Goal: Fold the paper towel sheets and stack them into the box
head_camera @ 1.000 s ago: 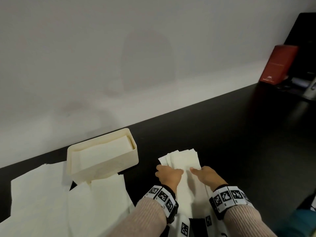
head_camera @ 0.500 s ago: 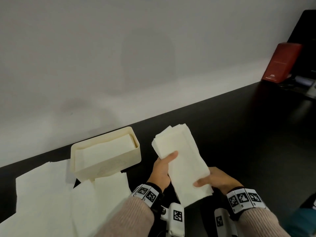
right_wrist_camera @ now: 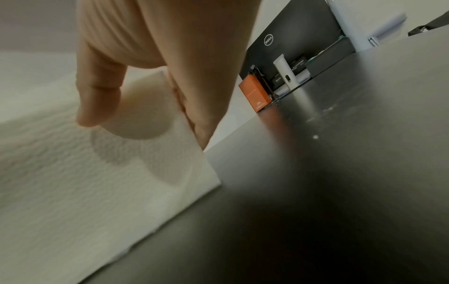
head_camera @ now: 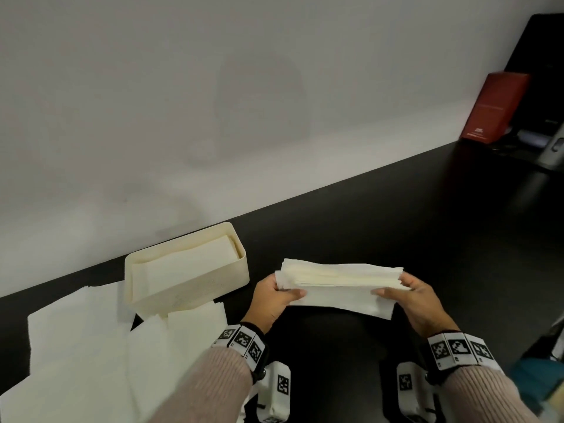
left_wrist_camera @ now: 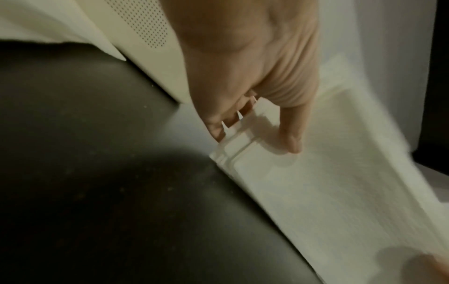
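Observation:
A stack of folded white paper towels (head_camera: 338,288) is held on edge above the black table, its long side running left to right. My left hand (head_camera: 274,296) pinches its left end, thumb in front and fingers behind (left_wrist_camera: 289,138). At the other end my right hand (head_camera: 412,296) pinches it the same way, thumb (right_wrist_camera: 97,100) pressed on the front sheet (right_wrist_camera: 73,182). The cream box (head_camera: 189,288) stands to the left against the wall, with folded towels (head_camera: 186,264) lying inside.
Several unfolded paper towel sheets (head_camera: 91,346) lie spread at the near left, partly under the box. At the far right corner stand a red box (head_camera: 491,111) and a dark monitor (right_wrist_camera: 289,36). The black table (head_camera: 396,224) spreads to the right.
The stack lay flat on the table under both hands. They picked it up, turned it crosswise and tipped it on edge, and now grip it by its two ends.

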